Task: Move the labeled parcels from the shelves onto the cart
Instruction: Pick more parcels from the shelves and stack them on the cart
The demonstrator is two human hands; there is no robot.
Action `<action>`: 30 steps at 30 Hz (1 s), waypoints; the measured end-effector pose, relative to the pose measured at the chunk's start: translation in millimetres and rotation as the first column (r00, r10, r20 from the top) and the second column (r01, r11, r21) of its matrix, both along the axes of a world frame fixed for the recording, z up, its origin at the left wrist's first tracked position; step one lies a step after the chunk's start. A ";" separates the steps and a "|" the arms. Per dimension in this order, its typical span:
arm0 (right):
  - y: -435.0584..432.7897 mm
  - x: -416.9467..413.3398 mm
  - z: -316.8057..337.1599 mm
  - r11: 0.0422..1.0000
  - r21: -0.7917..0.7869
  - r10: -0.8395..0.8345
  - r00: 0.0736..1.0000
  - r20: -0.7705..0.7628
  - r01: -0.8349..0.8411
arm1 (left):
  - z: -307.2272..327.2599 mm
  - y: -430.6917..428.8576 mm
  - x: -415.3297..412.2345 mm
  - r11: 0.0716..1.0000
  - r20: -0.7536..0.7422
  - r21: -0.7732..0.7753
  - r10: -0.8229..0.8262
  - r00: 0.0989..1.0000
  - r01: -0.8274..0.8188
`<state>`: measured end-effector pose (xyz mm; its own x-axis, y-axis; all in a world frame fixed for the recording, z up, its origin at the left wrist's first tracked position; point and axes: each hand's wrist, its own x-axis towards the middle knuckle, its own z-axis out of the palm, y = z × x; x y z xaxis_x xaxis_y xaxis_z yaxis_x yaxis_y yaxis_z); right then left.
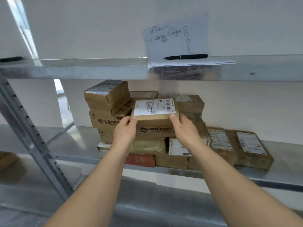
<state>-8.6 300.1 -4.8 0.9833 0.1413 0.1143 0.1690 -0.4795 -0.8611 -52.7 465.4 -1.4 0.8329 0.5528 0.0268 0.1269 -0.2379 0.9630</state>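
Observation:
A small brown parcel (155, 114) with a white shipping label on top, marked by hand in black, sits at the front of a pile of cardboard parcels (106, 102) on the middle metal shelf (180, 172). My left hand (125, 131) grips its left front corner, thumb on top. My right hand (184, 127) grips its right front corner the same way. More labeled parcels (250, 147) lie flat to the right. No cart is in view.
The upper shelf (98, 71) carries a sheet of handwritten notes (177, 41) with a black pen (186, 56) lying on it. A perforated grey upright (32, 140) stands at the left. A red box (141, 160) lies at the bottom of the pile.

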 end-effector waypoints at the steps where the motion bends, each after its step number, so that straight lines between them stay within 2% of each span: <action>1: -1.1 -5.9 0.1 1.000 0.021 0.000 0.999 0.037 -0.001 | -0.3 -2.2 -5.2 0.999 0.034 -0.043 -0.009 0.999 0.011; 7: -18.9 -44.2 -14.7 0.992 0.125 -0.029 0.972 0.233 -0.001 | -7.6 -15.8 -41.8 0.990 0.191 -0.026 -0.128 0.973 0.135; 15: -72.8 -96.1 -37.5 0.976 0.154 -0.195 0.928 0.318 0.152 | -23.2 -67.9 -82.6 0.955 0.327 0.010 -0.283 0.902 0.296; 22: -145.9 -134.1 -58.1 0.929 0.193 -0.358 0.896 0.262 0.314 | -36.6 -137.9 -88.5 0.878 0.293 0.080 -0.473 0.831 0.471; 30: -255.1 -163.8 -70.4 0.810 0.225 -0.584 0.779 0.228 0.541 | -47.9 -251.4 -72.4 0.744 0.236 0.077 -0.661 0.713 0.664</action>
